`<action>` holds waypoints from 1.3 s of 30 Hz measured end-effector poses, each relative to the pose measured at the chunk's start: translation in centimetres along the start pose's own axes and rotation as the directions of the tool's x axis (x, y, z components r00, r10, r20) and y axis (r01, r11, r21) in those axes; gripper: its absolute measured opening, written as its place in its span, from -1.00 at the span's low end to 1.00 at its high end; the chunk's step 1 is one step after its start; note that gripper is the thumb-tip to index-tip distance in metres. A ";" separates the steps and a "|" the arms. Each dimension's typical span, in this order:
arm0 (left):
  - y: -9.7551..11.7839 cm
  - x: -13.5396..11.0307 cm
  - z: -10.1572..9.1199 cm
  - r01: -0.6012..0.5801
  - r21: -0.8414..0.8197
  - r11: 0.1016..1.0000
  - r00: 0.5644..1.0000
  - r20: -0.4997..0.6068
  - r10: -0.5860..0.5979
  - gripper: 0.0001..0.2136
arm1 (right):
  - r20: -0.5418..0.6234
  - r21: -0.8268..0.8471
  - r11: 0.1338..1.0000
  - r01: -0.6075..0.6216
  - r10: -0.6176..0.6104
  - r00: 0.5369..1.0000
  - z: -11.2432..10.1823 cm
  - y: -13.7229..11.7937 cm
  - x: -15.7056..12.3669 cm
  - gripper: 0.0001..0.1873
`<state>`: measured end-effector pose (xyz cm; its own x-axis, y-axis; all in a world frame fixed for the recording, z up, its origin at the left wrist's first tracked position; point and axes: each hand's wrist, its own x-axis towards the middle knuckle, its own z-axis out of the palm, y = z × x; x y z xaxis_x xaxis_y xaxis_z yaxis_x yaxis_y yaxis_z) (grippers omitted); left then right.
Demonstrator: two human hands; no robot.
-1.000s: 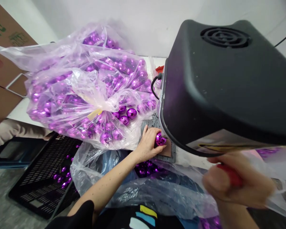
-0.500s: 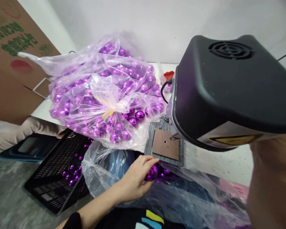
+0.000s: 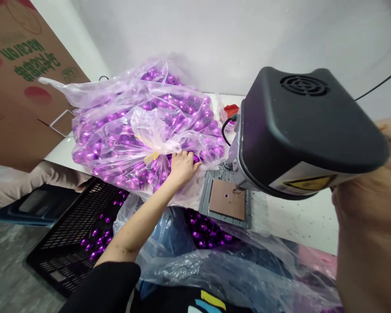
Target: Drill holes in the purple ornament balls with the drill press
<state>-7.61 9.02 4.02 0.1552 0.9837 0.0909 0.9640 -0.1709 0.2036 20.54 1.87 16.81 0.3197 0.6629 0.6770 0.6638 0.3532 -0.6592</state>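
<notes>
Purple shiny balls [image 3: 150, 130], far too many to count, packed in one large clear plastic bag [image 3: 117, 100] lying on the white worktop [image 3: 299, 221]. Left hand [image 3: 181, 166] reaching into the bag's open mouth at its near right end, fingers curled down among the balls; whether closed on one, cannot tell. Right hand [image 3: 371, 174] raised at the far right edge, close to the camera and blurred, beside the black machine head; grip impossible to make out.

Just right of the left hand, one grey base plate [image 3: 226, 200] with a brown pad on it, bare, sitting under the overhanging black machine head [image 3: 306, 126], which blocks the view of the worktop behind. One black cable [image 3: 225, 126] looping at the machine's left side, and a small red object [image 3: 231, 109] behind it, partly hidden by the bag.

In front of the worktop, a second clear bag [image 3: 215, 261], open and rumpled, with a smaller heap of purple balls at its bottom [image 3: 205, 228]. Left of that, one black slatted crate [image 3: 78, 230] on the floor, holding a scatter of about a dozen purple balls. One brown cardboard box [image 3: 16, 87] with green print standing at the far left.
</notes>
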 end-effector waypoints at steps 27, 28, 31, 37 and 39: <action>5.8 -8.4 4.7 0.002 -0.890 0.455 0.997 0.039 0.071 -0.57 | 0.059 0.024 0.999 -0.032 0.030 0.998 -0.2 -1.7 0.6 -0.37; 6.0 -8.4 4.9 -0.037 -0.861 0.508 0.996 0.007 0.085 -0.59 | 0.053 0.030 0.999 -0.032 0.031 0.998 -0.1 -1.7 0.6 -0.37; 6.5 -8.4 5.4 -0.160 -0.751 0.640 0.985 -0.083 0.149 -0.63 | 0.042 0.033 0.999 -0.029 0.027 0.999 -0.1 -1.6 0.6 -0.37; 7.4 -8.2 5.2 -0.406 -0.507 0.760 0.913 -0.205 0.352 -0.63 | 0.058 0.039 0.998 -0.041 0.039 0.998 -0.1 -1.7 0.5 -0.37; 7.7 -8.1 5.3 -0.402 -0.493 0.771 0.915 -0.186 0.358 -0.63 | 0.055 0.043 0.998 -0.043 0.041 0.998 -0.1 -1.7 0.4 -0.39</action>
<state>-0.31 0.05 -0.32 0.4467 0.8287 0.3373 0.5748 -0.5547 0.6016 19.65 1.48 18.22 0.3092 0.7118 0.6306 0.6198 0.3521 -0.7014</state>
